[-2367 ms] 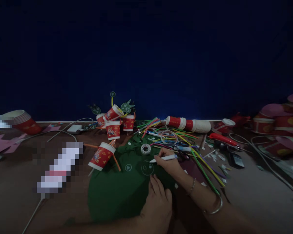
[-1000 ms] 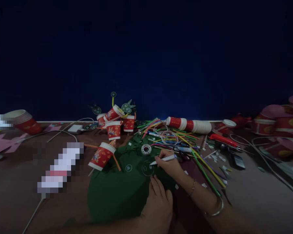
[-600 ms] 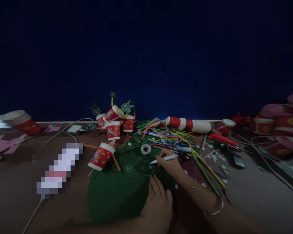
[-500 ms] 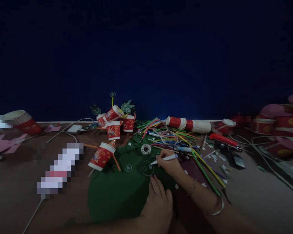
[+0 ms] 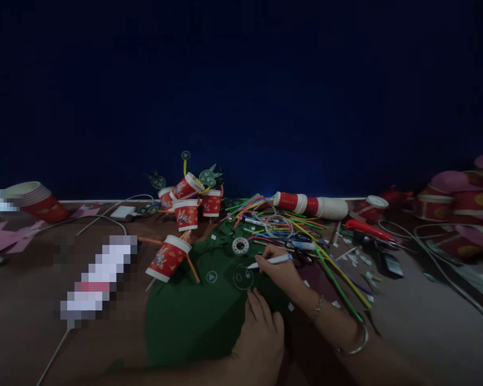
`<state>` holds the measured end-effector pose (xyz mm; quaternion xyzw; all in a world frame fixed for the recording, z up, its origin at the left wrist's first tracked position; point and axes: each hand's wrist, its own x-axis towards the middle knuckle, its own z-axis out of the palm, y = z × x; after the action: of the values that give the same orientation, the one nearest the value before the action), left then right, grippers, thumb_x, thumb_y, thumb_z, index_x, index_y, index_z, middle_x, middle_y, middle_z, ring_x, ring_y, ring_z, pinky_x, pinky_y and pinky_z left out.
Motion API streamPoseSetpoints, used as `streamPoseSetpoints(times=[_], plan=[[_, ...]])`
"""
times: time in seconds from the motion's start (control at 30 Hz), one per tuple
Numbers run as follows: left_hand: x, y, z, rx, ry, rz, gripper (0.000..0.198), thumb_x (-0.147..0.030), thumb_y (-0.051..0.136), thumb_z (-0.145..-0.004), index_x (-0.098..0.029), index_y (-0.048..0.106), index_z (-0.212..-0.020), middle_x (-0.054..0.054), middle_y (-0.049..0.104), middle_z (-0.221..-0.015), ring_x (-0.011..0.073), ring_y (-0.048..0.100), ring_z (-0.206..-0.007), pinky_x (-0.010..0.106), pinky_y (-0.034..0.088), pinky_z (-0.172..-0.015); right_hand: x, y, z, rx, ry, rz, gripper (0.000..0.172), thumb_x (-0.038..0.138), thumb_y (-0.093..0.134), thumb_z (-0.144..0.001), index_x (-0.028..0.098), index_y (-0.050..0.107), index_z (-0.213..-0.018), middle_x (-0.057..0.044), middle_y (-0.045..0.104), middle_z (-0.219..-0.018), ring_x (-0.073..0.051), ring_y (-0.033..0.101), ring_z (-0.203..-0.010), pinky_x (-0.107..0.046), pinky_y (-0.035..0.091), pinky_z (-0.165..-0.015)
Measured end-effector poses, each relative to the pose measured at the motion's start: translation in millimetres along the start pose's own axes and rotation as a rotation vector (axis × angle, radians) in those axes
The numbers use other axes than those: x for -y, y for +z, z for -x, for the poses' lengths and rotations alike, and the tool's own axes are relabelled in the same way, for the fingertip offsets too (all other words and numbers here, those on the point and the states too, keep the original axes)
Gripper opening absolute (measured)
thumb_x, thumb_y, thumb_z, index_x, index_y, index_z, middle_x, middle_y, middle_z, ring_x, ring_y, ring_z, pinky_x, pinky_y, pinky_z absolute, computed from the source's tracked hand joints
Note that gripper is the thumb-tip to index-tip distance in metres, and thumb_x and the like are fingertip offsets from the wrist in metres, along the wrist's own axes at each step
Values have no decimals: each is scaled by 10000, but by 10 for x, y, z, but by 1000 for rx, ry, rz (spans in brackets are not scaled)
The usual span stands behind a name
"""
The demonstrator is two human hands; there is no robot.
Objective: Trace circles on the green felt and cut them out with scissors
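My right hand is closed around a white marker, its tip at the upper part of a pale circle drawn on dark green paper. Inside the circle are two small eye-like marks. My left hand lies flat on the paper just below the circle, fingers stretched out, holding nothing. A smaller drawn circle is to the left. Above the large circle sits a white tape roll. A figure of red paper cups with orange pipe-cleaner limbs stands at the paper's upper left.
Coloured pipe cleaners and scissors lie behind my right hand. Stacked cups rest along the wall. A red-handled tool and paper scraps are at the right. A pixelated pale object with a cord is at the left.
The marker tip has shifted slightly up and left, over the top of the large circle. My left hand stays in place.
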<state>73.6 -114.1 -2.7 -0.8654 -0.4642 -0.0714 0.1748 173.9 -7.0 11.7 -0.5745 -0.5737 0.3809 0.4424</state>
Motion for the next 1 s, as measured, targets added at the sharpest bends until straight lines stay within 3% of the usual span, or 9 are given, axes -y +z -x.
streamPoseSetpoints(times=[0.47,1.0], plan=[[13,-48,-9,16,-8,2,198,-279,602,-724,-85,636,-735,269,639,-1050,371,595,-1007,476,482,-775,-22,3,9,7,35,0,201,267,554,-655,214,414,-521,54,485,-394,-91,383,-387,-204,283,-397],[13,-28,4,30,-11,29,165,-229,578,-742,-78,635,-780,268,632,-1063,365,590,-1013,491,479,-785,-15,-12,6,8,21,-8,198,260,550,-643,214,412,-508,53,481,-389,-96,410,-388,-206,294,-401]])
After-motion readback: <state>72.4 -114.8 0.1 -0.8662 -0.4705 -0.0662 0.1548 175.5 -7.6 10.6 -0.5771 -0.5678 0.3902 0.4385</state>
